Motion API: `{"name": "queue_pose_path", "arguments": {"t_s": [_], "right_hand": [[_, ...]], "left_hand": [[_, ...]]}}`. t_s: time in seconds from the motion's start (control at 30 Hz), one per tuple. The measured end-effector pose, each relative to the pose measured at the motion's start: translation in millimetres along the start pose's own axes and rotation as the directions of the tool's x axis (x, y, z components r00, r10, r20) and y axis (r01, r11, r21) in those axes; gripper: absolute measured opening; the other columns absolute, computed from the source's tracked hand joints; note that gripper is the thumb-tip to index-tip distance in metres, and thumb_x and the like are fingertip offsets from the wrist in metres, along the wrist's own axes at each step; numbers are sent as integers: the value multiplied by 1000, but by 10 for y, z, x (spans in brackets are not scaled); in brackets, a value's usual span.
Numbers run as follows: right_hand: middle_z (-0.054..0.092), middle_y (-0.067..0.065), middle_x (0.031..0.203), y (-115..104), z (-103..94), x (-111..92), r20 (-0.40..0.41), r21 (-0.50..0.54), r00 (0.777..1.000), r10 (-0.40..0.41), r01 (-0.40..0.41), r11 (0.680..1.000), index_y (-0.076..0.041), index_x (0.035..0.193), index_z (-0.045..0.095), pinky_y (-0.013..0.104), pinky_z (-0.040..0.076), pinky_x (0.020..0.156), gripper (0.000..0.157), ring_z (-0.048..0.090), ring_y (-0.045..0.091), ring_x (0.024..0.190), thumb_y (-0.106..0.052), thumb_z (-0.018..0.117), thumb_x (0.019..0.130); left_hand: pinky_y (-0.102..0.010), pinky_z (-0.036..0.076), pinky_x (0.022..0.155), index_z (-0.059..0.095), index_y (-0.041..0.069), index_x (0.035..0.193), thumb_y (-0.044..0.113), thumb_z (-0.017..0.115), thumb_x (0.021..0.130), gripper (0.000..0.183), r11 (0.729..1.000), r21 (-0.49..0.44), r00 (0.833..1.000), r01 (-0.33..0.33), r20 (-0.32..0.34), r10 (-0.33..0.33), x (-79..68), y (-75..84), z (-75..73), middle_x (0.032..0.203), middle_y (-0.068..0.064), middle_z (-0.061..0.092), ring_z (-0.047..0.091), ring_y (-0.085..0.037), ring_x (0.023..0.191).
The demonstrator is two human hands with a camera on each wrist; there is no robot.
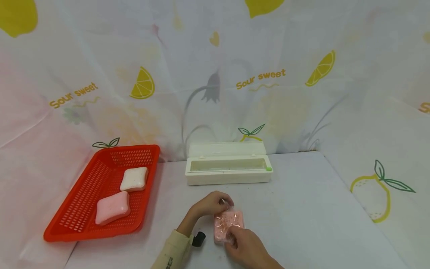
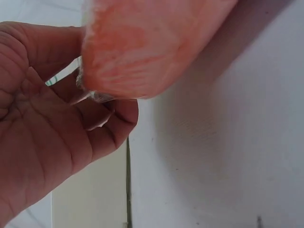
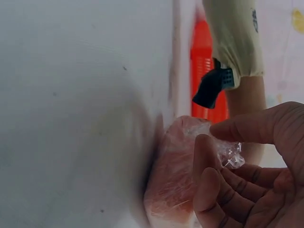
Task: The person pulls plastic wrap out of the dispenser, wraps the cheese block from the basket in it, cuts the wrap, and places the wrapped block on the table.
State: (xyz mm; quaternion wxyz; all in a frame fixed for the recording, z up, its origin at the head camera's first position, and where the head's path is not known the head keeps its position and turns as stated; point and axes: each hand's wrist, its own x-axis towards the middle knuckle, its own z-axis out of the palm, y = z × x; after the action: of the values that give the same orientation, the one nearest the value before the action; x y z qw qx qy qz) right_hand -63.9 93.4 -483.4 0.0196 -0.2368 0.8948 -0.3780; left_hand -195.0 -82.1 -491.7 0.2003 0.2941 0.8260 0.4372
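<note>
A pink bar of soap in clear crinkled plastic wrap lies in front of me, between my two hands. My left hand is at its far end, with thumb and fingers pinching the wrap there. In the left wrist view, the covered end of the soap sits beside those curled fingers. From the near end, my right hand pinches the plastic between thumb and forefinger. The right wrist view shows bunched clear wrap at that hand, next to the soap's side.
To the left stands a red perforated basket holding a white soap bar and a pink soap bar. A long white box with its lid raised stands behind my hands, near the printed cloth backdrop.
</note>
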Motion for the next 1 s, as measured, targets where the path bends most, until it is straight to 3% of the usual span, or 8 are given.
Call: {"name": "queue_pose_path", "arguments": {"t_s": [0.23, 0.33, 0.43, 0.57, 0.7, 0.8, 0.87, 1.0], "right_hand": [[47, -18, 68, 43, 61, -46, -20, -25, 999, -50, 49, 998, -15, 83, 59, 17, 39, 53, 16, 41, -4, 58, -13, 74, 82], [47, -19, 68, 35, 34, -62, 8, -30, 999, -37, 38, 999, -17, 83, 59, 18, 39, 53, 18, 42, -5, 59, -23, 76, 84], [48, -20, 69, 24, -32, -84, 57, -27, 998, -2, 4, 1000, -19, 87, 61, 19, 40, 53, 25, 43, -5, 59, -38, 77, 83], [53, -19, 76, 40, -141, -109, 101, -46, 995, -1, 5, 999, -20, 99, 63, 20, 42, 57, 38, 47, -4, 64, -44, 82, 77], [57, -14, 89, 123, -190, -128, 58, -124, 988, -140, 146, 981, -17, 109, 62, 20, 46, 61, 48, 53, -1, 75, -35, 87, 72], [61, -10, 99, 212, -176, -135, -5, -214, 955, -297, 289, 933, -17, 111, 64, 21, 49, 67, 49, 59, 3, 84, -30, 88, 70], [62, -9, 105, 269, -152, -132, -34, -259, 924, -381, 360, 896, -18, 111, 66, 22, 50, 71, 48, 61, 5, 90, -28, 88, 69], [63, -7, 107, 351, -96, -122, -70, -305, 868, -492, 451, 839, -20, 111, 69, 22, 50, 76, 47, 62, 8, 93, -25, 88, 68]], "left_hand": [[-35, 50, 84, 68, 5, 117, 1, 58, 92, 27, 997, 76, 1000, -23, -16, 24, -81, 65, 68, 116, -6, 66, 61, -19, 101], [-48, 45, 93, 63, 7, 126, 5, 59, 94, 32, 977, 210, 996, -27, -81, 45, -175, 137, 81, 127, -7, 61, 56, -27, 115], [-56, 42, 93, 62, 10, 127, 11, 62, 95, 32, 939, 344, 984, 4, -171, 58, -308, 249, 86, 128, -5, 59, 53, -28, 119], [-46, 47, 87, 65, 10, 119, 12, 66, 94, 25, 902, 431, 970, 14, -226, 93, -514, 392, 94, 115, 0, 63, 58, -20, 107], [-27, 49, 76, 66, 11, 108, 7, 68, 90, 19, 883, 466, 968, -60, -189, 166, -725, 451, 145, 100, 6, 62, 56, -8, 88], [-22, 47, 71, 65, 14, 102, 4, 69, 87, 19, 842, 513, 955, -165, -130, 266, -865, 447, 231, 94, 8, 60, 53, -5, 83], [-22, 46, 70, 63, 16, 101, 4, 69, 84, 22, 792, 570, 940, -221, -92, 328, -944, 440, 300, 94, 9, 59, 54, -6, 84], [-21, 38, 67, 61, 20, 102, 8, 72, 76, 31, 699, 669, 921, -253, -54, 385, -1040, 405, 424, 98, 10, 58, 53, -9, 86]]}}
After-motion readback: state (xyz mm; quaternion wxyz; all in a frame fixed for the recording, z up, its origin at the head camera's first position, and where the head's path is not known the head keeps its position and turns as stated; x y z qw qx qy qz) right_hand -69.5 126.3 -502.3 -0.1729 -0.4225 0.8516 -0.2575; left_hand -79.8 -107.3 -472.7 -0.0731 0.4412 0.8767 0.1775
